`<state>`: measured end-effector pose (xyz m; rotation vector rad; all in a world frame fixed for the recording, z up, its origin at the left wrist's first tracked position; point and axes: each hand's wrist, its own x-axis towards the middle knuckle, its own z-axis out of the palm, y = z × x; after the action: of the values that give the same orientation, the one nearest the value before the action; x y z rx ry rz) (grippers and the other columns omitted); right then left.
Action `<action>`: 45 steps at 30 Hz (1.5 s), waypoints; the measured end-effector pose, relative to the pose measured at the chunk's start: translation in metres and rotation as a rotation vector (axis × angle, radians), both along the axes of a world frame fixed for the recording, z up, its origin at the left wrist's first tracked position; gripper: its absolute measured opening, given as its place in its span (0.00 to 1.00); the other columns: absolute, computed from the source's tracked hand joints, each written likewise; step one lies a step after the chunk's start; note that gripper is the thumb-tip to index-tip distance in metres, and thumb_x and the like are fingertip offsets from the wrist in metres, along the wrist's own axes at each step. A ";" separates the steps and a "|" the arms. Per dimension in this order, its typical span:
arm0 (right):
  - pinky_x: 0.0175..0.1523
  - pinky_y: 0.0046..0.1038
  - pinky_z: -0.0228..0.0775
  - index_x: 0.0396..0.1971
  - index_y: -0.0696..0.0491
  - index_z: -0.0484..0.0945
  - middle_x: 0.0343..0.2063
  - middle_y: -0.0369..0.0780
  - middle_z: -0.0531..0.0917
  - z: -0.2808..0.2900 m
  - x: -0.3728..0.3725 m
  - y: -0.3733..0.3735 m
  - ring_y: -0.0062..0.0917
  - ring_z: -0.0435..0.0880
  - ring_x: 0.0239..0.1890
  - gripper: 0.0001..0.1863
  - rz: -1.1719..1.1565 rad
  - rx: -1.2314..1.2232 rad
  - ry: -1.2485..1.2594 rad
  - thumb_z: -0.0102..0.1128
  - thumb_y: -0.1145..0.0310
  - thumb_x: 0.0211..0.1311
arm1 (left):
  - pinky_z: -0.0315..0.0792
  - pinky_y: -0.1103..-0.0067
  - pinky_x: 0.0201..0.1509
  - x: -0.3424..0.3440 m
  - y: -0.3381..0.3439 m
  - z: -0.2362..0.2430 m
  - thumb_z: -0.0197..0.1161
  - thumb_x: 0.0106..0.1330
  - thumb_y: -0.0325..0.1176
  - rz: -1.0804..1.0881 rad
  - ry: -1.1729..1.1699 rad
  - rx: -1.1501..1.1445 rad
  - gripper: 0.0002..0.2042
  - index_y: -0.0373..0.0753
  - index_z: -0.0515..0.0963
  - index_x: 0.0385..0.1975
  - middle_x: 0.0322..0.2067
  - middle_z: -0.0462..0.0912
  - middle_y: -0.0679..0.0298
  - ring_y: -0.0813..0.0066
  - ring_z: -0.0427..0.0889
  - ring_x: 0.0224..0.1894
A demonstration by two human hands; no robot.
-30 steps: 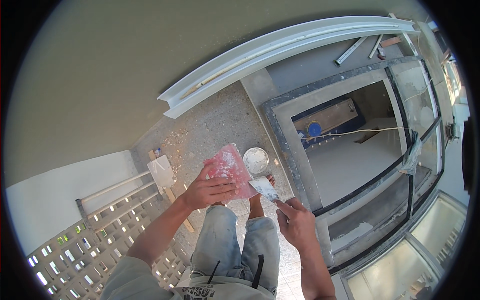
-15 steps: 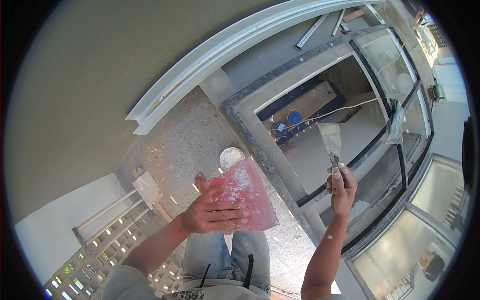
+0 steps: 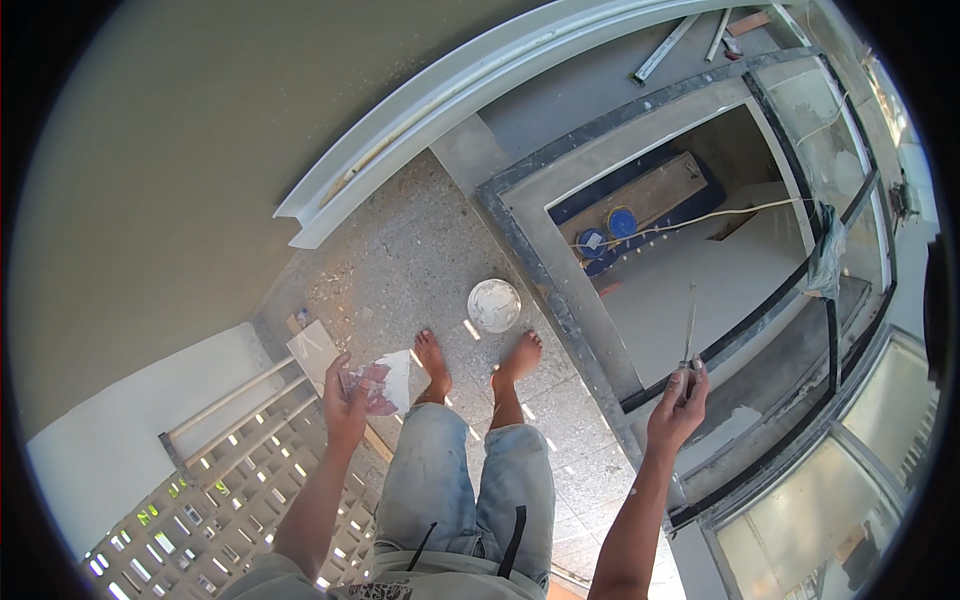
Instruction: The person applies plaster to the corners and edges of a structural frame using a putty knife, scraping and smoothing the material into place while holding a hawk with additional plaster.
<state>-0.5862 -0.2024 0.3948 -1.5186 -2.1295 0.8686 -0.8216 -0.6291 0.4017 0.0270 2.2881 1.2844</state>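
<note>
My left hand (image 3: pixel 344 402) grips a reddish-pink rectangular plate (image 3: pixel 372 388), with a wide patch of white putty on the side now showing. Its fingers are partly hidden behind the plate. On the right, my right hand (image 3: pixel 682 398) is closed round the handle of a putty knife (image 3: pixel 691 325). The blade points away from me and is seen nearly edge-on. A round white bucket (image 3: pixel 494 306) with whitish material in it stands on the floor just ahead of my bare feet, between the two hands and apart from both.
To the right runs a dark-edged counter frame (image 3: pixel 560 300) with a rectangular opening; two blue-topped tubs (image 3: pixel 621 222) show inside. A pale cord (image 3: pixel 720 210) crosses it. A plain wall (image 3: pixel 180 150) fills the left, with a white channel (image 3: pixel 400 120) along it. Railings (image 3: pixel 235 415) stand lower left.
My left hand has moved left and turned the plate, showing its putty-covered side. The putty knife has turned from face-on to edge-on, my right hand slightly lower. The bucket and feet are uncovered.
</note>
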 end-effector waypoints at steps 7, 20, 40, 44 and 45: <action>0.30 0.29 0.66 0.42 0.58 0.76 0.19 0.36 0.74 -0.047 0.019 0.007 0.21 0.72 0.22 0.13 -0.039 -0.091 -0.098 0.51 0.63 0.79 | 0.72 0.75 0.61 -0.002 -0.040 -0.021 0.60 0.73 0.22 0.063 0.132 0.048 0.29 0.37 0.59 0.72 0.54 0.80 0.57 0.73 0.81 0.53; 0.46 0.47 0.77 0.50 0.56 0.73 0.34 0.55 0.86 -0.072 -0.013 -0.190 0.55 0.86 0.40 0.17 0.428 -0.719 -0.340 0.62 0.66 0.67 | 0.76 0.74 0.55 -0.026 -0.083 -0.052 0.57 0.77 0.32 0.384 -0.429 0.204 0.10 0.37 0.76 0.52 0.44 0.82 0.65 0.76 0.81 0.48; 0.52 0.47 0.78 0.36 0.58 0.83 0.39 0.53 0.86 -0.113 -0.080 0.034 0.51 0.86 0.44 0.09 0.635 -0.320 -0.519 0.59 0.75 0.55 | 0.76 0.74 0.47 -0.028 -0.048 -0.025 0.57 0.76 0.40 0.130 -0.415 -0.216 0.15 0.35 0.78 0.51 0.42 0.81 0.62 0.73 0.79 0.42; 0.52 0.48 0.78 0.38 0.57 0.83 0.37 0.54 0.86 -0.137 -0.096 0.045 0.52 0.86 0.44 0.12 0.760 -0.372 -0.590 0.59 0.77 0.53 | 0.75 0.73 0.50 -0.007 -0.050 -0.038 0.57 0.76 0.42 0.075 -0.381 -0.220 0.17 0.34 0.78 0.52 0.42 0.81 0.61 0.71 0.79 0.43; 0.52 0.48 0.79 0.39 0.57 0.83 0.36 0.54 0.86 -0.140 -0.100 0.053 0.52 0.86 0.43 0.13 0.764 -0.399 -0.615 0.59 0.77 0.52 | 0.75 0.73 0.50 0.000 -0.058 -0.045 0.57 0.76 0.42 0.081 -0.374 -0.225 0.17 0.34 0.78 0.52 0.42 0.81 0.61 0.71 0.79 0.43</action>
<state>-0.6866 -0.1498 0.2550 -1.2193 -3.2594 1.2378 -0.8217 -0.6876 0.3562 -0.3574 2.1065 0.9660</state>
